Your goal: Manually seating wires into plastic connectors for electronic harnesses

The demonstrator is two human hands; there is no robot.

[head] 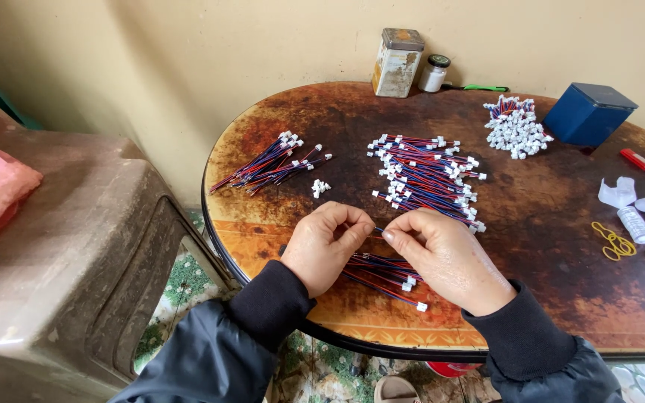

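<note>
The thing between my fingers is a thin wire lead [377,230], dark with red and blue strands like all the others on this table, and only a short stretch of it shows in the gap between my two hands. My left hand [325,246] is curled shut, thumb and forefinger pinched on one end of it; my right hand [446,257] is pinched on the other end the same way, fingertips facing the left ones. The lead runs roughly left to right between them, nearly level, just above the near edge of the round brown table [546,224]. Whether a white plug sits on the pinched ends I cannot tell, as my fingers cover them.

Right under my right hand lies a small bunch of the same leads [382,272], their white connectors pointing to the right and towards me. Beyond my hands a larger spread of finished leads [431,175] lies mid-table, and to the left a bundle of red-blue wires [266,164] slants up to the right, with a few loose white connectors [320,187] beside it.
</note>
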